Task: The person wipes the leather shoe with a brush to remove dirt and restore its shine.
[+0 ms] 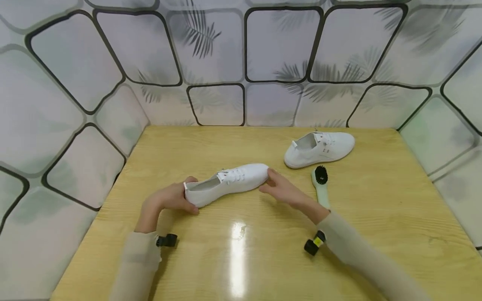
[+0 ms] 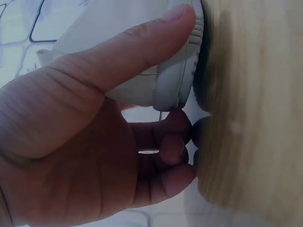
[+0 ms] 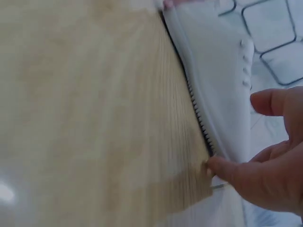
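Sleeves (image 1: 137, 263) flank bare tabletop (image 1: 203, 263) | left hand (image 1: 172, 197) grips shoe (image 1: 244, 177) heel, right hand (image 1: 283, 189) toe | edges well off

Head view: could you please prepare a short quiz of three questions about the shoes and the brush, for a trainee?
1. True or false: the left hand holds the heel end of the nearer white lace-up shoe.
2. Choose one. On the scrub brush, the black bristles face: (a) downward; (b) upward.
3. Fill in: the toe of the farther white lace-up shoe points toward the ___ side of the head view.

Key: 1. True; 2. b; 3. right.
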A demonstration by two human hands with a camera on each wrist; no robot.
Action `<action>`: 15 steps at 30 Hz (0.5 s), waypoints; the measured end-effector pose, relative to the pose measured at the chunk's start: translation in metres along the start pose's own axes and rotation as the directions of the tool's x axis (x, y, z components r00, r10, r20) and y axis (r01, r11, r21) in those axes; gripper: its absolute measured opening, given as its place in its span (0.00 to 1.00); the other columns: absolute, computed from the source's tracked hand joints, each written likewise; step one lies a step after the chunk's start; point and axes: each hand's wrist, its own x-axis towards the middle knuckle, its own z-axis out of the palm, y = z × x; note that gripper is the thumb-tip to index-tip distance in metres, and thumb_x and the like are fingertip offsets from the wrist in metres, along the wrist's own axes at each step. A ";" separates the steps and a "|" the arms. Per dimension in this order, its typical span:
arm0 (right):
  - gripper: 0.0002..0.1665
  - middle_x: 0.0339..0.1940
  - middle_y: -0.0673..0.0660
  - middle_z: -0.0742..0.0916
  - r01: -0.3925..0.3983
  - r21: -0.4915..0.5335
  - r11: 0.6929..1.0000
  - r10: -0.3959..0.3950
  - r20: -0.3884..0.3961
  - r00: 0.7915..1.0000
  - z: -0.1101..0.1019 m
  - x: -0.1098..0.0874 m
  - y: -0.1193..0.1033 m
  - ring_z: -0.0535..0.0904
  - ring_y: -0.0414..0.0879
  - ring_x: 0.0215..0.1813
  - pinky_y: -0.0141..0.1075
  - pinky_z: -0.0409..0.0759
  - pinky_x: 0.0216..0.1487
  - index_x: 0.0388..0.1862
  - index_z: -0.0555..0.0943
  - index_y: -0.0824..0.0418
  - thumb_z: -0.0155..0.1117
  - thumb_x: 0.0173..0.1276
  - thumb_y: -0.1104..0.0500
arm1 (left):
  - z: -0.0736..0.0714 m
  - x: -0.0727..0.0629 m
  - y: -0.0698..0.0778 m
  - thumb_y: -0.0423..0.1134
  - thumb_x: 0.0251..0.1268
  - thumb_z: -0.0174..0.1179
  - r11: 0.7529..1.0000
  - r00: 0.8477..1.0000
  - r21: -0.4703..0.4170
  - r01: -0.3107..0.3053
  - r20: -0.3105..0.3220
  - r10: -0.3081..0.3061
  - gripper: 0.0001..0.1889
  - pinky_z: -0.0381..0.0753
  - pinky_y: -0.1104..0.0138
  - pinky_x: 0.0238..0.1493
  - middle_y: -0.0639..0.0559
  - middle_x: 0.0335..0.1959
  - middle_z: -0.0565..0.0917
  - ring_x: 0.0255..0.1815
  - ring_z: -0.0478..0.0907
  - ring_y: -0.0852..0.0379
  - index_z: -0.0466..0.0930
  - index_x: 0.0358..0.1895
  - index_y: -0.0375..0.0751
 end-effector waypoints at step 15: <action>0.33 0.79 0.58 0.61 0.016 0.334 0.942 -0.032 0.043 0.999 0.084 0.135 -0.038 0.58 0.45 0.73 0.40 0.60 0.73 0.78 0.57 0.67 0.51 0.79 0.61 | 0.016 -0.018 0.000 0.57 0.51 0.73 0.951 0.930 0.020 0.310 -0.215 -0.298 0.45 0.77 0.59 0.40 0.39 0.40 0.79 0.37 0.77 0.49 0.61 0.57 0.24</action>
